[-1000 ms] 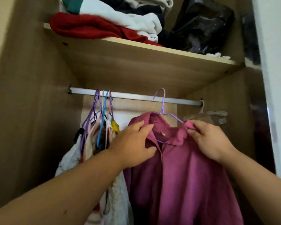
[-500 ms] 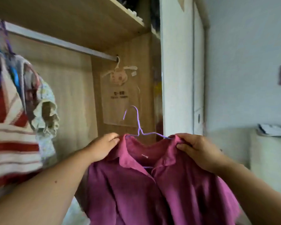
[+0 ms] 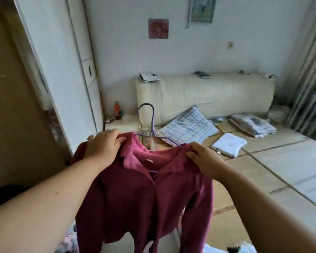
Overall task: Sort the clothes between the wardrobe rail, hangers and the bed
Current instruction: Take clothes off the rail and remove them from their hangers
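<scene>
A magenta collared shirt (image 3: 144,198) hangs on a thin purple wire hanger (image 3: 150,123) in front of me, clear of the wardrobe. My left hand (image 3: 102,145) grips the shirt's left shoulder, and my right hand (image 3: 202,159) pinches its right shoulder by the collar. The hanger's hook sticks up between my hands. The bed (image 3: 281,170), covered with a pale mat, lies ahead and to the right. The wardrobe's brown side panel (image 3: 16,115) fills the left edge; its rail is out of view.
On the bed lie a checked pillow (image 3: 188,126), a white flat device (image 3: 229,147) with a cable, and folded patterned cloth (image 3: 252,125). A cream headboard (image 3: 204,94) and a bedside stand with a bottle (image 3: 116,108) are behind. Curtains (image 3: 310,79) hang at right.
I lifted the shirt on its hanger off the wardrobe rail and turned right, from the wardrobe interior to the bed. Both hands kept hold of the shoulders.
</scene>
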